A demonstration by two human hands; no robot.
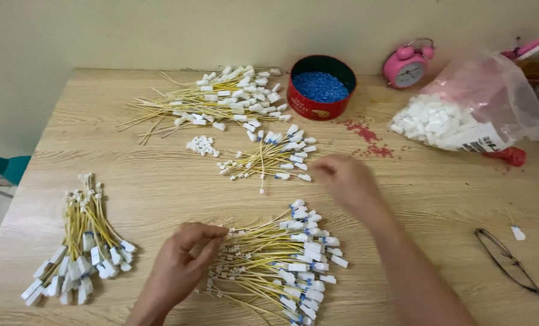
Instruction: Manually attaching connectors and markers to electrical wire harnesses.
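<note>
Under the left hand (182,259), yellow wires (269,259) with white connectors lie bundled.

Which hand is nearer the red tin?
Right. The right hand reaches out below the red tin, apart from it; the left hand rests far nearer the camera, on the wire bundle.

Two bare hands in shot, the left hand (182,265) and the right hand (345,181), forearms uncovered with no sleeve, and no ring or watch that I can make out, though the right one is blurred.
</note>
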